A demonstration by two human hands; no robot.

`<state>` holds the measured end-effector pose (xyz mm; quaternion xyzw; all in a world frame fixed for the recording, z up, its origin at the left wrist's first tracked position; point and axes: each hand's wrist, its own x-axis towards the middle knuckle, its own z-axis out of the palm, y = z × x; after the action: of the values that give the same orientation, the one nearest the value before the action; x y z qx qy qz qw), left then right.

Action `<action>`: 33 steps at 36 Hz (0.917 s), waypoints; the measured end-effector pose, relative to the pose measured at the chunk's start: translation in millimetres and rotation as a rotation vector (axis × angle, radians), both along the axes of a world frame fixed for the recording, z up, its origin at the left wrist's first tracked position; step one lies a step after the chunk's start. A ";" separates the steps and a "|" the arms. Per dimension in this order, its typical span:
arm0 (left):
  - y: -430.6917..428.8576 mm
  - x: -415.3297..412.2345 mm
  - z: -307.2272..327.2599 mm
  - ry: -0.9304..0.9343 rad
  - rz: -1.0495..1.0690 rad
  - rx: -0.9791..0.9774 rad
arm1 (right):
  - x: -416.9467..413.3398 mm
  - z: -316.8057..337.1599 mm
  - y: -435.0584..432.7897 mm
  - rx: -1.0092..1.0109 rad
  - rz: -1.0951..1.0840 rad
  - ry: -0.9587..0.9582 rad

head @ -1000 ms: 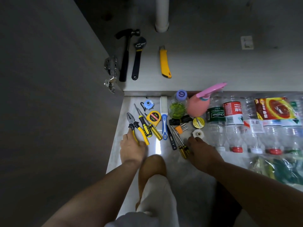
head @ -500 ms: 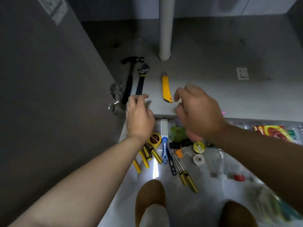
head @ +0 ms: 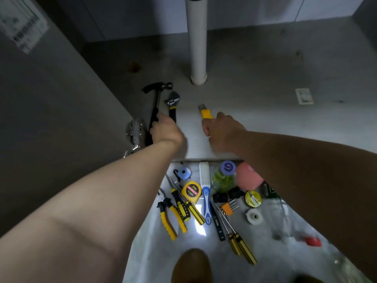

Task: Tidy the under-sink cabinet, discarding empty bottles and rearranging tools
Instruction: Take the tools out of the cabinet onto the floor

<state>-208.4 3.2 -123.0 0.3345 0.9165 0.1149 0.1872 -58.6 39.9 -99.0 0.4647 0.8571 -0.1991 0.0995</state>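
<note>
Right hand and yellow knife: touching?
Touching. The head view shows the right hand with its fingers curled over the knife. Yellow shows on both sides of the fingers, with no gap.

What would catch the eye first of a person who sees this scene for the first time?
Two bare arms reach into the cabinet: the left hand lies on the handles of the hammer and the wrench, the right hand curls round the yellow utility knife. A white pipe stands behind them, and small tools, among them a yellow tape measure, lie on the floor in front.
</note>
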 end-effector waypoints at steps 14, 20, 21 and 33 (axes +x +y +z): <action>-80.5 22.1 4.3 -0.578 0.194 0.350 | 91.5 74.9 -23.2 0.164 -0.040 0.406; -146.4 53.0 7.0 -0.735 0.219 0.446 | 149.0 75.0 -95.7 0.210 0.031 0.457; -155.7 57.2 7.3 -0.741 0.229 0.458 | 158.7 72.0 -108.5 0.208 0.044 0.437; -244.1 69.0 -2.0 -0.779 0.216 0.363 | 225.7 -28.8 -238.3 -0.221 -0.065 -0.069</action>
<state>-139.4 -240.9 -125.0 0.1962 0.7722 0.4101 0.4439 167.0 -198.4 -127.8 0.4852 0.8103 -0.2794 0.1731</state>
